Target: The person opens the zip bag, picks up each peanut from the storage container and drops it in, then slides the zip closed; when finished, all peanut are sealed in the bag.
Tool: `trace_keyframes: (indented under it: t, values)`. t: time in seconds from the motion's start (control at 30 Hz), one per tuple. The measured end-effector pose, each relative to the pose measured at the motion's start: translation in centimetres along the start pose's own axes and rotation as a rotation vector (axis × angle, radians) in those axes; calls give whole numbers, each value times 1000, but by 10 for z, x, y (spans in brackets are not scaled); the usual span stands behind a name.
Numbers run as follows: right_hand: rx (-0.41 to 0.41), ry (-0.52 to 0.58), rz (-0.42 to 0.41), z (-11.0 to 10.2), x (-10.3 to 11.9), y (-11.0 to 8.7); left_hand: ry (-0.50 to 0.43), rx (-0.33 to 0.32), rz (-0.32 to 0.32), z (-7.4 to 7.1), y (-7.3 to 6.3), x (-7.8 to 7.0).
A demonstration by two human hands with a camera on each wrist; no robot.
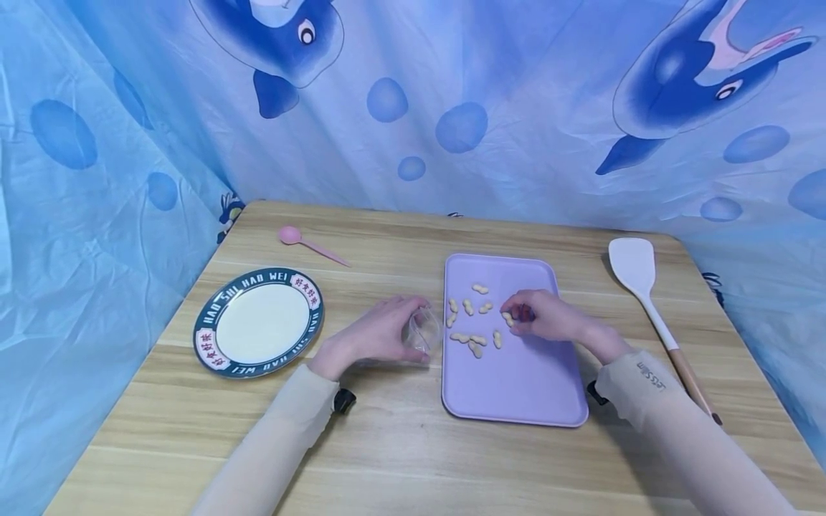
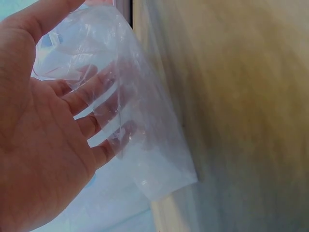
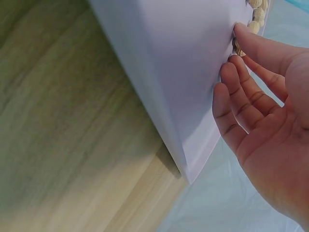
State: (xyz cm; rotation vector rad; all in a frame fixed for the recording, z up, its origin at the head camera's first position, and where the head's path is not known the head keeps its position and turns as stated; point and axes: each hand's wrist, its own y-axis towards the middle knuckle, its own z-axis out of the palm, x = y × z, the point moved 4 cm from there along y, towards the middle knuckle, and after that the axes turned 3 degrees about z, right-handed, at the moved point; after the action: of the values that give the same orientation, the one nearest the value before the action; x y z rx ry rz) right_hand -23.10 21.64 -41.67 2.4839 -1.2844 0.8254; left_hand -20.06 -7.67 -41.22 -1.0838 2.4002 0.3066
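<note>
My left hand [image 1: 386, 331] holds a clear plastic bag [image 2: 130, 111] beside the tray's left edge. In the left wrist view the thumb lies at the bag's mouth and the other fingers show through the film. Over the purple tray [image 1: 516, 387], my right hand [image 1: 545, 315] pinches a peanut [image 1: 508, 319] between thumb and fingertips. Several more unshelled peanuts [image 1: 477, 340] lie scattered across the tray's upper left half. The right wrist view shows the right hand [image 3: 260, 111] low over the tray, with some peanuts [image 3: 256, 19] just beyond the thumb.
A white plate [image 1: 263, 326] with a dark green lettered rim stands at the left of the wooden table [image 1: 387, 459]. Behind it lies a pink spoon [image 1: 290, 235]. To the tray's right is a white spatula [image 1: 635, 265] with a wooden handle. A blue patterned curtain [image 1: 516, 143] hangs behind.
</note>
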Motion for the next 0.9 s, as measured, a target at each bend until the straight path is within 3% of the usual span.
trace_keyframes:
  t: [0.47,0.9]
  values:
    - [-52,-1,-17,0,7,1,5,0,-9,1,-1,0]
    - [-105,16,-131,-6,74,9,23,-2,-24,1,0,-3]
